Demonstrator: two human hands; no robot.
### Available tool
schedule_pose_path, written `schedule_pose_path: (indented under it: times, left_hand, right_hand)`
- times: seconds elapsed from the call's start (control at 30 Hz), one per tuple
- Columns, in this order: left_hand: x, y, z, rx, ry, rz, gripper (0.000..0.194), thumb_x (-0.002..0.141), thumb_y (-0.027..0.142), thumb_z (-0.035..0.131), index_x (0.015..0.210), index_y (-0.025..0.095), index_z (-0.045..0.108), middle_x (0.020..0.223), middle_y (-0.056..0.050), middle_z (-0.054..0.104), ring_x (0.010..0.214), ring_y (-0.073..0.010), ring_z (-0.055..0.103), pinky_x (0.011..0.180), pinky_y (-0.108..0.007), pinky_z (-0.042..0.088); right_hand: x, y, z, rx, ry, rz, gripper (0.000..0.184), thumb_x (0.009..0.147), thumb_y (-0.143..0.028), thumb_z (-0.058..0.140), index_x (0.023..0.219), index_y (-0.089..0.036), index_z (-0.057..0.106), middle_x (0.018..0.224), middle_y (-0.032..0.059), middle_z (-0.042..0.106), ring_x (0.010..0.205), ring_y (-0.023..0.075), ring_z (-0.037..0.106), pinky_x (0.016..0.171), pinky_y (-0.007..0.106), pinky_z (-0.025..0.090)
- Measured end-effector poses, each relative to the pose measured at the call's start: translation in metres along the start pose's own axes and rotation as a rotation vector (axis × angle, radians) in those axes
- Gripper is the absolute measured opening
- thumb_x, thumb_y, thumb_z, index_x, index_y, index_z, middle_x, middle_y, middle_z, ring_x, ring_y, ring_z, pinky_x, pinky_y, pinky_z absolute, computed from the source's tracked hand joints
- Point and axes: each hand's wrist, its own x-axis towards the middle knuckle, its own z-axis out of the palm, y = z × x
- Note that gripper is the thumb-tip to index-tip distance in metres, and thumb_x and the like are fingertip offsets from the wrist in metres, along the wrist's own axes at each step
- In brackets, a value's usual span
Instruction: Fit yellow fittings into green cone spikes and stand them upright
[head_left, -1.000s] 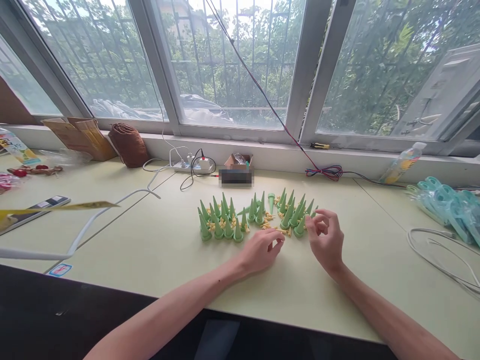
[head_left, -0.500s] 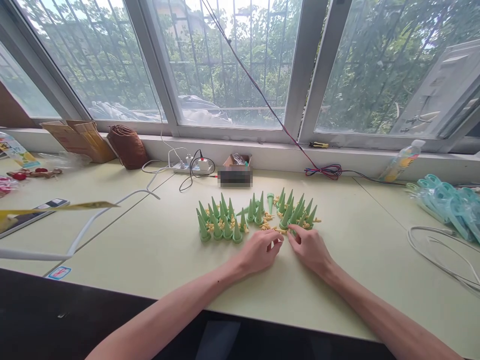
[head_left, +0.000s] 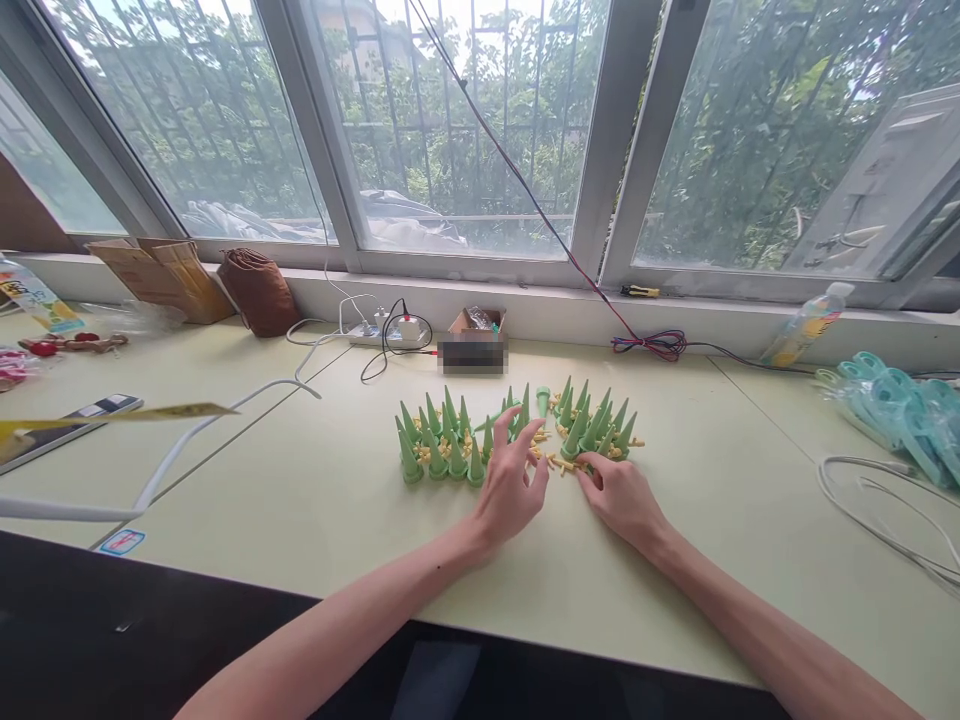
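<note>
Green pointed cones with round bases stand upright in a left group [head_left: 457,460] and a right group [head_left: 576,436], with another small cluster between them. One green cone [head_left: 542,400] at the back stands point down. Small yellow pieces [head_left: 562,464] lie scattered around the cones. My left hand [head_left: 510,485] is open above the table, fingers spread toward the middle cluster and partly covering it. My right hand [head_left: 619,495] rests at the front of the right group, thumb and forefinger closed together beside the yellow pieces. Whatever sits between those fingertips is hidden.
A small box [head_left: 476,325], a power strip [head_left: 386,330] with cables, and a brown pouch [head_left: 257,290] line the window side. At right are a bottle [head_left: 808,325], bagged light-green items [head_left: 892,400] and a white cable [head_left: 877,500]. A phone [head_left: 82,415] lies left.
My right hand has moved left and down from the right group's outer edge to its front, fingers closing. My left hand has lifted and opened its fingers toward the middle cones.
</note>
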Motion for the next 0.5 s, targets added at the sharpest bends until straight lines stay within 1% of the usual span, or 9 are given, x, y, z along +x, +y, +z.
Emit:
schedule_pose_path:
  times: [0.1,0.2,0.27,0.33,0.4,0.43,0.5]
  left_hand:
    - [0.0,0.0003,-0.0002,0.001,-0.037,-0.049,0.047,0.09,0.014,0.051,0.135,0.026,0.047,0.152,-0.015,0.023,0.069,-0.0068,0.063,0.062,-0.028,0.06]
    - [0.0002,-0.0016,-0.0004,0.005,-0.09,-0.089,0.052,0.089,0.015,0.052,0.14,0.025,0.044,0.155,-0.018,0.021,0.066,-0.0069,0.064,0.068,-0.032,0.061]
    - [0.0001,-0.0036,-0.0001,0.013,-0.119,-0.1,0.054,0.089,0.016,0.054,0.142,0.024,0.043,0.152,-0.02,0.026,0.069,-0.0093,0.065,0.073,-0.034,0.061]
    - [-0.0001,-0.0054,0.0004,0.018,-0.13,-0.101,0.057,0.089,0.018,0.056,0.144,0.024,0.042,0.147,-0.02,0.035,0.077,-0.0137,0.067,0.077,-0.035,0.06]
    - [-0.0004,-0.0063,0.0008,0.022,-0.138,-0.11,0.058,0.089,0.018,0.057,0.145,0.023,0.042,0.143,-0.019,0.04,0.082,-0.0161,0.068,0.082,-0.036,0.059]
    - [-0.0005,-0.0064,0.0009,0.025,-0.15,-0.126,0.059,0.089,0.019,0.057,0.145,0.023,0.041,0.143,-0.019,0.04,0.081,-0.0156,0.068,0.085,-0.037,0.058]
    - [-0.0003,-0.0056,0.0004,0.028,-0.191,-0.172,0.058,0.09,0.02,0.056,0.146,0.021,0.04,0.147,-0.021,0.035,0.073,-0.0118,0.066,0.09,-0.039,0.056]
  right_hand:
    - [0.0002,-0.0005,-0.0003,0.016,0.005,0.0,0.025,0.091,-0.025,0.049,0.1,-0.016,0.07,0.056,0.0,0.06,0.051,0.018,0.054,0.055,0.027,0.038]
    - [-0.0001,-0.0009,-0.0012,0.027,0.0,0.007,0.023,0.091,-0.025,0.048,0.097,-0.017,0.069,0.054,-0.001,0.058,0.05,0.0175,0.052,0.055,0.027,0.038]
    - [-0.0003,-0.0007,-0.0014,0.032,-0.001,0.008,0.022,0.091,-0.026,0.048,0.094,-0.018,0.069,0.054,-0.0012,0.057,0.05,0.0174,0.052,0.055,0.027,0.037]
    - [-0.0002,-0.0004,-0.0012,0.036,0.001,0.009,0.021,0.091,-0.026,0.048,0.093,-0.018,0.068,0.054,-0.0012,0.057,0.05,0.0173,0.052,0.055,0.027,0.037]
    - [0.0,-0.0003,-0.001,0.038,0.003,0.011,0.02,0.092,-0.026,0.048,0.092,-0.018,0.067,0.054,-0.0012,0.057,0.05,0.0174,0.051,0.055,0.027,0.037]
    - [0.0001,-0.0003,-0.0009,0.039,0.002,0.014,0.02,0.092,-0.026,0.048,0.091,-0.018,0.067,0.054,-0.0012,0.057,0.05,0.0175,0.051,0.055,0.027,0.037]
    - [0.0002,-0.0007,-0.0011,0.044,-0.002,0.017,0.019,0.092,-0.027,0.048,0.091,-0.019,0.066,0.054,-0.0011,0.057,0.051,0.0177,0.052,0.055,0.027,0.036]
